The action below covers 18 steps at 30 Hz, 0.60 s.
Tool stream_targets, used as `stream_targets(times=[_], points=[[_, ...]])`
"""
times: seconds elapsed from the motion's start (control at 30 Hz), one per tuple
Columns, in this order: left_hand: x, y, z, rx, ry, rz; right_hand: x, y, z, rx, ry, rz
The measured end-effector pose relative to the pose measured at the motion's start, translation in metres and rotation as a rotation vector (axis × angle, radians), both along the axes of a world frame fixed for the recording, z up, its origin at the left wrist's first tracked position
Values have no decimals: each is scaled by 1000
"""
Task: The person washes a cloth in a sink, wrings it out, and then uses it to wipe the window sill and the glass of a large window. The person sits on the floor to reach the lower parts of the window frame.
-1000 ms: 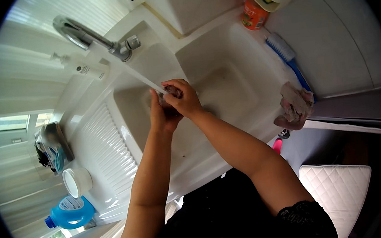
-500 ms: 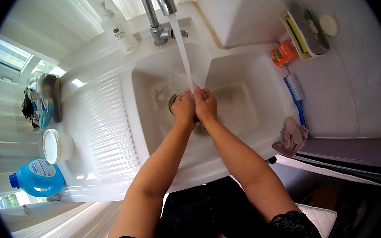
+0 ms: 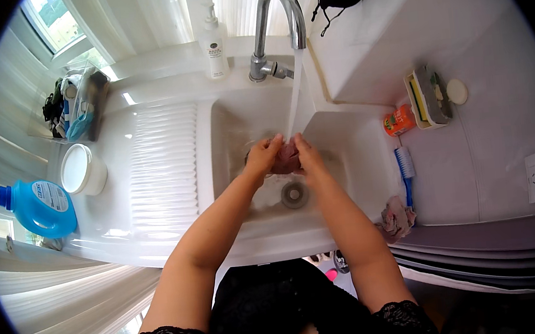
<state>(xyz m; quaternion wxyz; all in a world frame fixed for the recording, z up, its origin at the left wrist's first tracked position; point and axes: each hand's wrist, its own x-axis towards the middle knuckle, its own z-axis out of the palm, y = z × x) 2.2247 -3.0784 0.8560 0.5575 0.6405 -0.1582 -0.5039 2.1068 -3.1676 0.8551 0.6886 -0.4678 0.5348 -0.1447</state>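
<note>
Far left, a blue jug [image 3: 41,207] lies on its side by the window, with a white tub [image 3: 82,172] just beside it at the edge of the ribbed drainboard [image 3: 162,161]. Move into the sink [image 3: 237,121]: your left hand [image 3: 262,156] has its fingers curled tight around a small reddish lump [image 3: 286,157], and your right hand [image 3: 305,154] presses in from the other side, fingers closed on it too. The lump sits between both palms, right under the water stream [image 3: 293,103] and just above the drain [image 3: 294,194].

To do this well, I'd say keep the lump under the stream, turn it as you rub so every side gets rinsed, and hold it low in the sink so less splashes out.

Up behind, a soap bottle [image 3: 212,42] stands next to the tap [image 3: 275,28]. On the right, an orange can [image 3: 398,120], a sponge tray [image 3: 428,95] and a blue brush [image 3: 405,173] sit on the table, with a crumpled rag [image 3: 396,218] near its front edge.

Against half a second ago: your hands were then pressed together over the drain, and they now sit slightly above it with the lump showing between them. Your view has also tipped up, so the tap's full arch and the whole soap bottle now show, where before the tap's top was cut off.
</note>
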Motion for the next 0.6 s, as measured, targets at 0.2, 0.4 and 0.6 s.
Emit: stream_targets(times=[0.2,0.4,0.6], points=[[14,-12,39,-332,185,38,-2,-22,77,-257,120,253],[4,-13,49,-226,-46,8,-6,-25,30,-370,132,273],[-1,7,69,-252,-444,-141,6,-7,42,-410,-301,441]])
